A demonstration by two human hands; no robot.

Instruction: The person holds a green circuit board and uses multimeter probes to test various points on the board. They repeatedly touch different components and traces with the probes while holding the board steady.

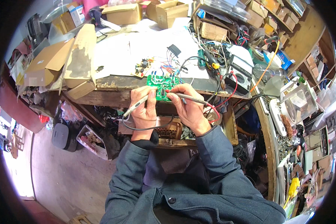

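Note:
At the front edge of the workbench, my left hand (142,108) is closed round a grey test probe (137,106) with a black lead. My right hand (188,110) pinches a second grey probe (192,98), whose lead is red. Both hands meet at a green circuit board (153,80) carrying several components and coloured wires. The probe tips point at the board; whether they touch it I cannot tell. Fingers cover the board's lower corners. To the right sits an analog multimeter (241,74) with a round dial, the red lead running toward it.
A small black module (173,50) lies on white paper behind the board. A green-handled screwdriver (201,59) and tangled wires are right of it. Cardboard boxes (47,67) crowd the left. Beneath the bench edge is an open wooden drawer (231,125); a white bin (94,142) stands on the floor.

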